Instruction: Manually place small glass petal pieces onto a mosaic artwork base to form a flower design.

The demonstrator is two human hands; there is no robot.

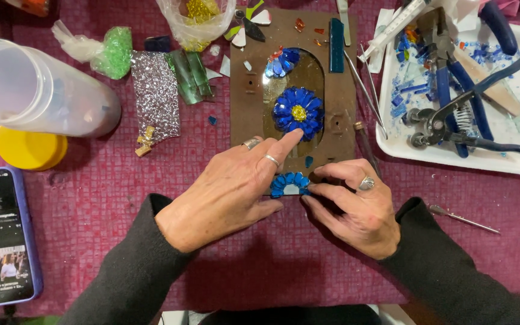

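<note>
i pinch the half flower (290,184) mid frame with right hand (356,207); left hand (227,192), holding nothing, points at the blue flower (298,112). next i think: slide it gently.

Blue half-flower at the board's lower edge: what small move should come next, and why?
Probably nudge the blue half-flower a little further onto the brown board. It straddles the board's lower edge, pinched by the right hand, while the left hand points a finger at the full blue flower.

The desk (260,265) is bare just below the brown board (245,96). A white tray (392,147) of pliers (452,120) blocks its right; a plastic jar (31,87) blocks its left.
</note>
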